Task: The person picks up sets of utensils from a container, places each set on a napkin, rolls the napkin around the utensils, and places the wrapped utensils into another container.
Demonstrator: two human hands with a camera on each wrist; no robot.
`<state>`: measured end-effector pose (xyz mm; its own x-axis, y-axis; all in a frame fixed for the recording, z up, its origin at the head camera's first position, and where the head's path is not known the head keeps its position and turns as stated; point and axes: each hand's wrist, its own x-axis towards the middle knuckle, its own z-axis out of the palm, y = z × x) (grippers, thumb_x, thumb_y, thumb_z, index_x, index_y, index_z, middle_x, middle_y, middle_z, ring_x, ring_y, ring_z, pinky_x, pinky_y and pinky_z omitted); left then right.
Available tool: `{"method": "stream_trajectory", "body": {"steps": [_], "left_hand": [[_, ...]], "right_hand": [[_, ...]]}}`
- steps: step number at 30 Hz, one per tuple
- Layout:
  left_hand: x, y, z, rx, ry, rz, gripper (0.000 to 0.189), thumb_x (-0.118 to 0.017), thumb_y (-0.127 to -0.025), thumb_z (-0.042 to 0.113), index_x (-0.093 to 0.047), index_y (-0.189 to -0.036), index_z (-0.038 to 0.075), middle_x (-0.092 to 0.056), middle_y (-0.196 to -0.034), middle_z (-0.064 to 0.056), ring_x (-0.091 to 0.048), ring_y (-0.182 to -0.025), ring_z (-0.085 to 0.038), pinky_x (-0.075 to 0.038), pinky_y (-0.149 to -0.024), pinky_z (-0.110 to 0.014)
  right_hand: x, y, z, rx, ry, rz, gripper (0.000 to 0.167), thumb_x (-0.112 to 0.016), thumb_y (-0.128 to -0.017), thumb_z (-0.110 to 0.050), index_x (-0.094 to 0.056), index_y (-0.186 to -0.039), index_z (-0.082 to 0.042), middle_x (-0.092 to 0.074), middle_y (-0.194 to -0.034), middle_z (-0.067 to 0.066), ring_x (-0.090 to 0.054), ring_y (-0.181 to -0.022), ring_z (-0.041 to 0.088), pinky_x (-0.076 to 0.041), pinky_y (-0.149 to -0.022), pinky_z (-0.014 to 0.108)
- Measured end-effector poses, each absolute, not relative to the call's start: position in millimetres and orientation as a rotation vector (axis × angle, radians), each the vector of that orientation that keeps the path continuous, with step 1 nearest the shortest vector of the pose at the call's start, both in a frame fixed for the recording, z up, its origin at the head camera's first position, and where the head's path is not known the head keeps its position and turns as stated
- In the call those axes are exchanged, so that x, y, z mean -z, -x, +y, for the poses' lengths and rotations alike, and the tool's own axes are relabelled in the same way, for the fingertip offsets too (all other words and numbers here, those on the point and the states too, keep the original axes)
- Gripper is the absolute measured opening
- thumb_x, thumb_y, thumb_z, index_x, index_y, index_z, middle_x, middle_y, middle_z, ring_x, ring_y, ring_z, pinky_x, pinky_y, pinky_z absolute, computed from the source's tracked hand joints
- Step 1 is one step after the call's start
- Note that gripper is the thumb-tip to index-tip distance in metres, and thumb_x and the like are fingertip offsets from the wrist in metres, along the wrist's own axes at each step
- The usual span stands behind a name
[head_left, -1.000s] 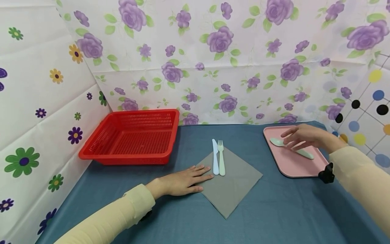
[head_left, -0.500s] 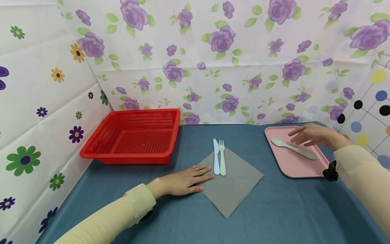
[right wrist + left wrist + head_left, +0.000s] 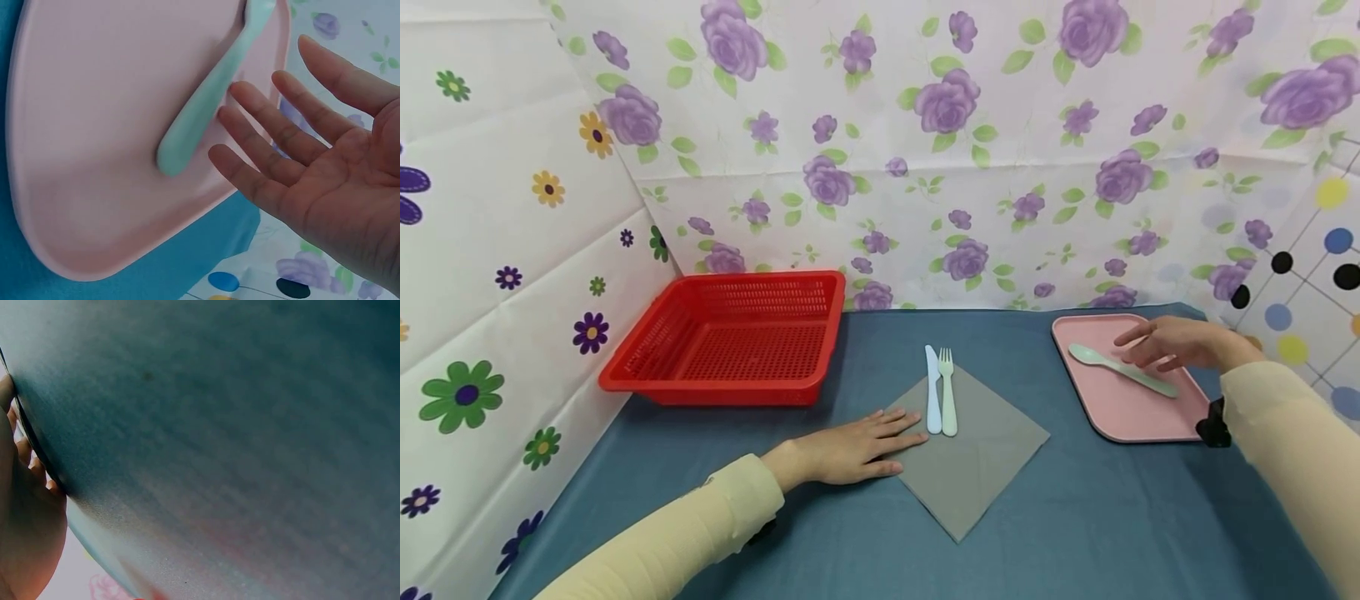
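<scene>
My left hand (image 3: 853, 450) lies flat, fingers spread, on the left corner of a grey folded napkin (image 3: 977, 467). Just beyond its fingertips a pale blue knife (image 3: 933, 392) and a pale green fork (image 3: 947, 392) lie side by side on the napkin. On the pink tray (image 3: 1138, 421) at the right rests a pale green spoon (image 3: 1120, 367). My right hand (image 3: 1183, 342) hovers over the tray beside the spoon, with fingers loosely bent and nothing in them. In the right wrist view its fingertips are close to the spoon's handle (image 3: 200, 119), apparently not touching.
A red plastic basket (image 3: 737, 385) with perforated walls stands at the back left. Blue cloth (image 3: 1060, 533) covers the table. Flower-patterned sheets (image 3: 887, 133) hang behind and at the left, and a dotted sheet (image 3: 1315, 283) at the right.
My right hand has shifted slightly right over the tray, so more of the spoon shows. The left hand, knife and fork have stayed in place. The view has tilted a little.
</scene>
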<state>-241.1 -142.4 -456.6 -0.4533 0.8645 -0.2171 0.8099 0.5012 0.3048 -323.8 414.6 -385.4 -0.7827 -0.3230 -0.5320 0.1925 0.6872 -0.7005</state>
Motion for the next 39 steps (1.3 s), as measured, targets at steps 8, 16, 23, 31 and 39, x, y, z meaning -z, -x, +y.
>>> {"method": "stream_trajectory", "body": {"steps": [8, 16, 23, 31, 39], "left_hand": [[456, 242, -142, -0.236, -1.388, 2.408, 0.060, -0.037, -0.113, 0.048, -0.016, -0.168, 0.035, -0.001, -0.175, 0.007, 0.002, -0.161, -0.017, -0.006, -0.129, -0.042], [456, 242, -141, -0.236, -1.398, 2.404, 0.060, -0.037, -0.113, 0.048, -0.016, -0.168, 0.034, -0.002, -0.175, 0.006, 0.001, -0.161, -0.018, -0.006, -0.129, -0.042], [457, 241, -141, -0.233, -1.405, 2.409, 0.060, -0.035, -0.113, 0.049, -0.017, -0.168, 0.034, -0.002, -0.176, 0.006, 0.000, -0.161, -0.019, -0.007, -0.129, -0.043], [458, 241, -142, -0.239, -1.399, 2.409, 0.060, -0.036, -0.113, 0.049, -0.017, -0.168, 0.034, -0.002, -0.175, 0.006, 0.001, -0.161, -0.018, -0.006, -0.129, -0.042], [457, 240, -142, -0.232, -1.401, 2.410, 0.060, -0.036, -0.113, 0.049, -0.017, -0.168, 0.034, -0.002, -0.176, 0.006, 0.001, -0.161, -0.019, -0.007, -0.129, -0.043]], "right_hand": [[395, 323, 415, 1.043, 0.096, 2.323, 0.063, -0.059, -0.106, -0.014, -0.032, -0.155, 0.013, -0.046, -0.146, 0.035, -0.058, -0.112, 0.032, -0.052, -0.094, 0.048], [403, 324, 417, 1.022, 0.101, 2.334, 0.059, -0.060, -0.105, -0.014, -0.039, -0.153, 0.012, -0.035, -0.152, 0.039, -0.050, -0.131, 0.044, -0.048, -0.104, 0.057], [407, 323, 415, 1.022, 0.121, 2.357, 0.050, -0.060, -0.105, -0.016, -0.050, -0.147, 0.009, -0.038, -0.152, 0.039, -0.051, -0.131, 0.047, -0.049, -0.104, 0.058], [415, 324, 407, 1.019, 0.128, 2.420, 0.044, -0.066, -0.099, -0.006, -0.058, -0.138, 0.012, -0.064, -0.115, 0.024, -0.062, -0.097, 0.028, -0.053, -0.081, 0.038], [419, 323, 400, 0.988, 0.142, 2.484, 0.037, -0.066, -0.095, 0.002, -0.062, -0.129, 0.016, -0.057, -0.084, 0.004, -0.049, -0.071, 0.017, -0.041, -0.065, 0.030]]}}
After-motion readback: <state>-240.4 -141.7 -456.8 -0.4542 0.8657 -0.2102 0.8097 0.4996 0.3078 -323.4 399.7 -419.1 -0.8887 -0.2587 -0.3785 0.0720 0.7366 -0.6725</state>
